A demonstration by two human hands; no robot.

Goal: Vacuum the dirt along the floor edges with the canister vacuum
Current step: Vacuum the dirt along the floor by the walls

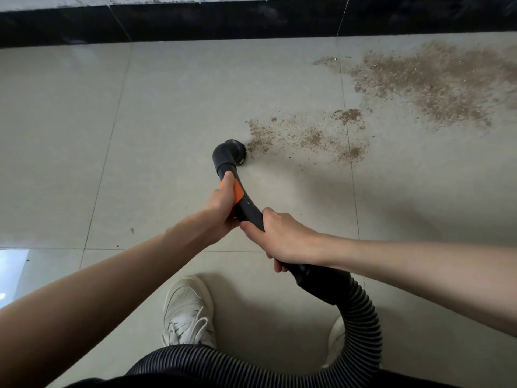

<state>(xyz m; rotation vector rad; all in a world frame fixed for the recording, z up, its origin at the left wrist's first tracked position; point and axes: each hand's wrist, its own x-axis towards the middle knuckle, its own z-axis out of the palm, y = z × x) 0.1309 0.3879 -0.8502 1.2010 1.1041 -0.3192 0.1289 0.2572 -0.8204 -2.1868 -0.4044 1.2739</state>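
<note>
A black vacuum wand with an orange slider (238,191) ends in a round brush nozzle (230,152) resting on the pale tiled floor. The nozzle's bristles touch the left end of a small patch of brown dirt (305,134). A larger, denser spread of dirt (436,82) lies at the upper right, reaching towards the black skirting. My left hand (222,208) grips the wand just behind the orange slider, thumb along it. My right hand (282,236) grips the wand lower down, above the cuff of the ribbed black hose (361,312).
A black skirting (195,23) runs along the wall at the top. The hose loops across the bottom of the view in front of my white shoe (187,309); a second shoe (337,338) shows behind the hose. A bright reflection lies at the left edge (11,273).
</note>
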